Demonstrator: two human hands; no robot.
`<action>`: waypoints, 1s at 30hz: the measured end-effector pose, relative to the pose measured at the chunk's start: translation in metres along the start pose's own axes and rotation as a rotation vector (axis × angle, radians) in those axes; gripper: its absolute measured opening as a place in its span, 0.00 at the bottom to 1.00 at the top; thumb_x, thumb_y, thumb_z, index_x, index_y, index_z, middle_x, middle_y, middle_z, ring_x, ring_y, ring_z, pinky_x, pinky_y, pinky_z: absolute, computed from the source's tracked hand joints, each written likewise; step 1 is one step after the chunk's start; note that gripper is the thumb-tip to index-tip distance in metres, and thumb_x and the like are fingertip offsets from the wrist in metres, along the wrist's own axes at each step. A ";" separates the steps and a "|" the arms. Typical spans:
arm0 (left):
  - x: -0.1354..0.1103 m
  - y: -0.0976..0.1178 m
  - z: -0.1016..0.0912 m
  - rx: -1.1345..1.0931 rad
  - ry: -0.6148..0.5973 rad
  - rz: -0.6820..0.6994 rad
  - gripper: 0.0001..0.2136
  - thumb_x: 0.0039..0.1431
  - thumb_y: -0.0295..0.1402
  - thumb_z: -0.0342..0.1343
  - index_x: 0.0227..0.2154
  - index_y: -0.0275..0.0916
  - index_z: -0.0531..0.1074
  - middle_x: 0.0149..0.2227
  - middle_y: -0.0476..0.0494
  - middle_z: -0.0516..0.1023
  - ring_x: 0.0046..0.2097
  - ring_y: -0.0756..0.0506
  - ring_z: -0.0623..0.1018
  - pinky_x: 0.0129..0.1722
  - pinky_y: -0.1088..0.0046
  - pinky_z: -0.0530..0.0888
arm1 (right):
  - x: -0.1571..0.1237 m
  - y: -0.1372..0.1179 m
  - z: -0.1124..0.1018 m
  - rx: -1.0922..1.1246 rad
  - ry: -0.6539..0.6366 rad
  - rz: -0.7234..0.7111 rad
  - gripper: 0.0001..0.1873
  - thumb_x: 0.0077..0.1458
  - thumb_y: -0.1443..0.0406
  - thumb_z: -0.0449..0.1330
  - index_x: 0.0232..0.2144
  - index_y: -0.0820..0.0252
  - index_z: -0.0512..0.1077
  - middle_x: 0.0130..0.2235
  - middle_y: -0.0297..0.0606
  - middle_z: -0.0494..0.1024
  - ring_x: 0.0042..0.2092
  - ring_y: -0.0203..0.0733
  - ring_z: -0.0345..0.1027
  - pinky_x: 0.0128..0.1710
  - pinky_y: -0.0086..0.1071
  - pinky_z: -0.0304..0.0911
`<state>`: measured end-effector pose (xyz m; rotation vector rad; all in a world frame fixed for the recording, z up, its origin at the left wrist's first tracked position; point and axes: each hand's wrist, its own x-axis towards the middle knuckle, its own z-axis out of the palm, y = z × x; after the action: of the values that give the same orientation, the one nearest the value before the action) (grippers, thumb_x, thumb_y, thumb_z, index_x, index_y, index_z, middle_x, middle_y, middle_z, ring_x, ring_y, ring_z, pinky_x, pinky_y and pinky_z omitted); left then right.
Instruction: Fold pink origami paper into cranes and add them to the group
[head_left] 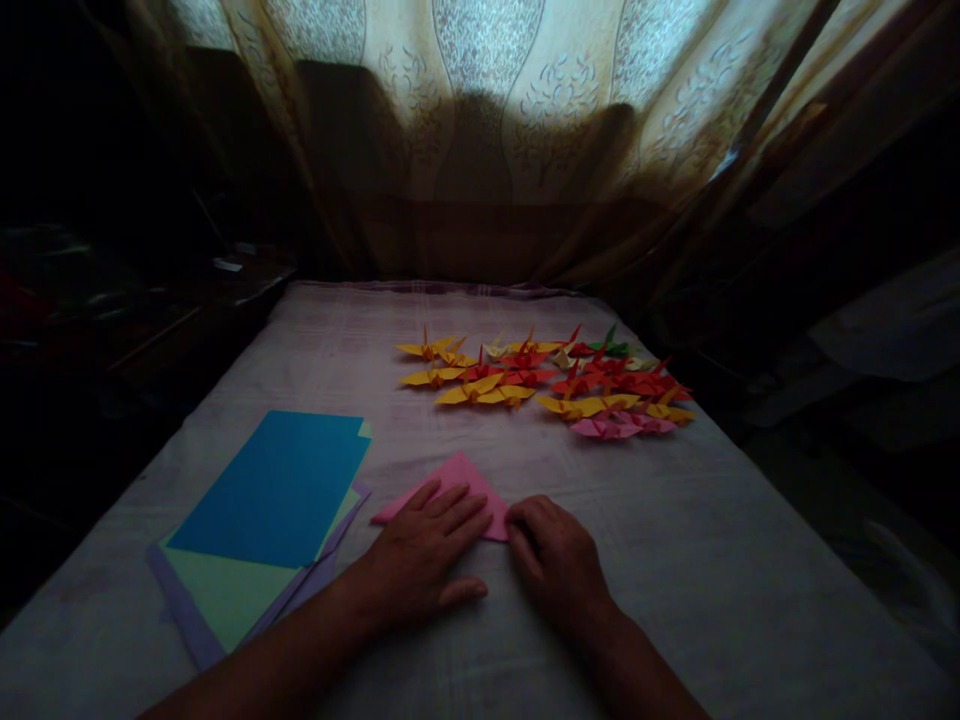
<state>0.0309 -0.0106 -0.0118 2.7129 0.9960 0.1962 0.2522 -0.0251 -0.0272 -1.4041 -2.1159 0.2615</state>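
A sheet of pink paper [463, 470], folded into a triangle, lies on the cloth with its point facing away from me. My left hand [431, 545] rests flat across the paper, fingers stretched out and thumb apart. At the paper's right corner my right hand [559, 555] is closed, its curled fingers and thumb pinching that corner. Part of the triangle is hidden beneath my left hand.
Left of my hands lies a stack of paper: a blue sheet [277, 490] over light green [232, 590] and purple sheets [180, 610]. Several folded paper cranes, including yellow [480, 388], red [600, 375] and pink ones [622, 425], stand farther back. A curtain [487, 150] hangs behind the cloth-covered table [345, 340].
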 end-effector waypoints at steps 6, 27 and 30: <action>0.000 0.000 0.001 0.002 0.003 -0.004 0.34 0.63 0.53 0.49 0.66 0.39 0.55 0.66 0.38 0.60 0.66 0.35 0.60 0.65 0.52 0.52 | 0.000 0.000 0.001 0.009 -0.004 0.017 0.08 0.60 0.70 0.51 0.32 0.58 0.68 0.32 0.36 0.73 0.34 0.40 0.66 0.36 0.32 0.59; 0.001 -0.004 0.007 0.019 0.019 0.007 0.33 0.64 0.55 0.46 0.66 0.42 0.55 0.66 0.38 0.61 0.67 0.37 0.58 0.66 0.53 0.49 | 0.004 -0.006 -0.002 -0.020 0.030 0.062 0.07 0.57 0.68 0.54 0.27 0.57 0.68 0.31 0.37 0.71 0.35 0.40 0.65 0.37 0.32 0.59; 0.001 -0.004 0.007 0.032 0.010 0.014 0.33 0.64 0.55 0.46 0.65 0.41 0.57 0.66 0.38 0.61 0.67 0.37 0.59 0.66 0.53 0.49 | 0.008 -0.011 0.001 -0.087 0.036 0.121 0.09 0.55 0.65 0.59 0.24 0.57 0.66 0.30 0.36 0.70 0.34 0.41 0.63 0.36 0.33 0.57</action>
<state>0.0304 -0.0079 -0.0193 2.7516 0.9911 0.1984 0.2413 -0.0229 -0.0200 -1.5787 -2.0373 0.1916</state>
